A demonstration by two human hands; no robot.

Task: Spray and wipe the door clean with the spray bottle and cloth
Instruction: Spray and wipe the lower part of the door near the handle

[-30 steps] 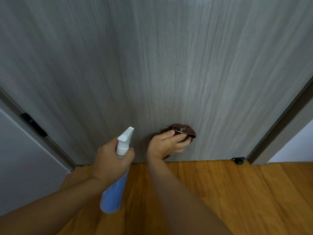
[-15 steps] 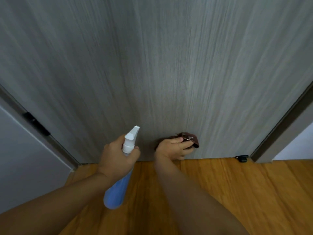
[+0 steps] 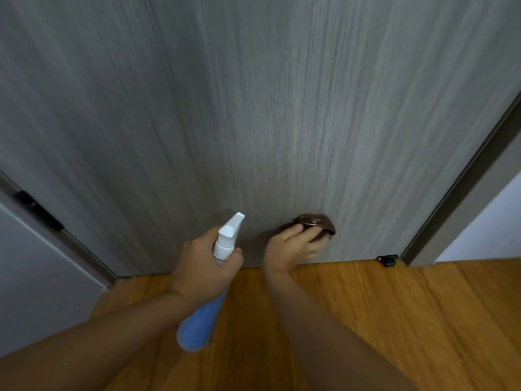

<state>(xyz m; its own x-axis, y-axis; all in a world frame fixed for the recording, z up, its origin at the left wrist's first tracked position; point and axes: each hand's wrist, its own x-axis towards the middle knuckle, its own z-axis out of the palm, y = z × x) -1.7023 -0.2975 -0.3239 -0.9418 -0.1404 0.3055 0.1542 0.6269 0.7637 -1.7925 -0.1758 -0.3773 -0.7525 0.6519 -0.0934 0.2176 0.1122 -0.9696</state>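
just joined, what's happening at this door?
A person is cleaning the grey wood-grain door. The right hand presses a dark brown cloth against the door's lower part, close above the wooden floor. The left hand grips a blue spray bottle by the neck, white nozzle pointing toward the door. No spray is visible right now. A small black door stop sits at the door's bottom right corner.

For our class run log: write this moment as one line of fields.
stage: wiping | right hand: presses brown cloth low on door | left hand: holds spray bottle, nozzle toward door
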